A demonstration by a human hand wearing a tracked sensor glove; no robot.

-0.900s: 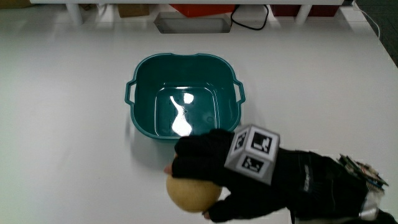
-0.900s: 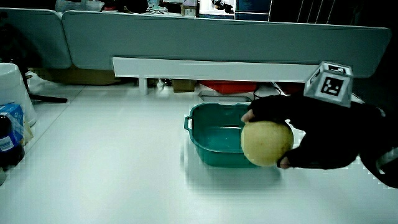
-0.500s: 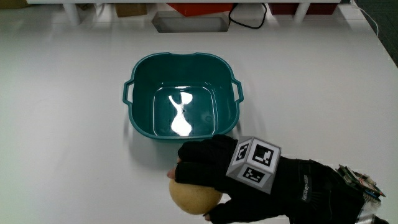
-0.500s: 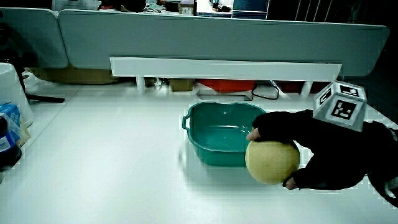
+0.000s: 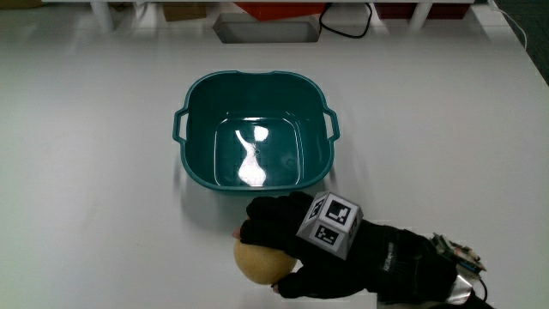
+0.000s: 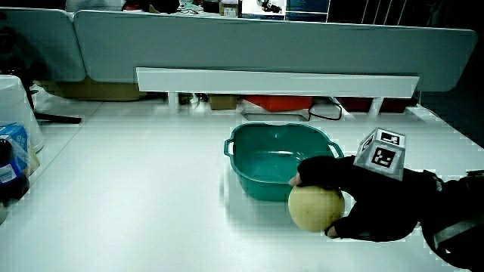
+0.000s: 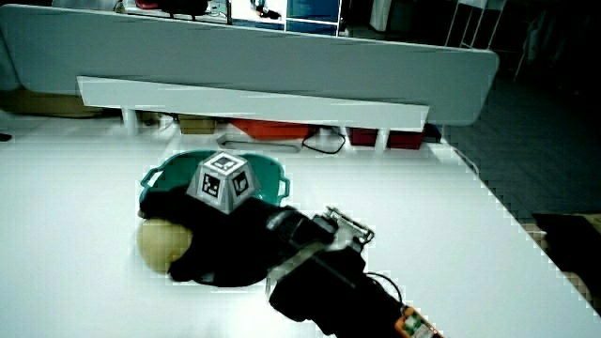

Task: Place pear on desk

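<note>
Pear is in the hand, low over the white desk, just on the person's side of the teal basin and outside it. In a side view the pear looks at or very near the desktop; we can't tell whether it's actually touching.

Grip: fingers curled over the top of the pear, thumb wrapped underneath on the person's side. Closed firmly on the fruit, no spread.

We judge the step in hand to be the final set-down. To do it well:
- lower until the pear's base takes its weight on the desk before any finger loosens
- it's round and smooth, so it will likely roll; settle it on its flattest part and pause
- open the fingers upward and away from the pear, not sideways, so nothing nudges it toward the basin wall
- keep it apart from the basin rim, which sits just beside the knuckles

Pose: hand palm-down, draped over the pear, patterned cube on its back facing up and tilted toward the person. Forearm runs low across the desk from the table's edge nearest the person, roughly level with the hand.
</note>
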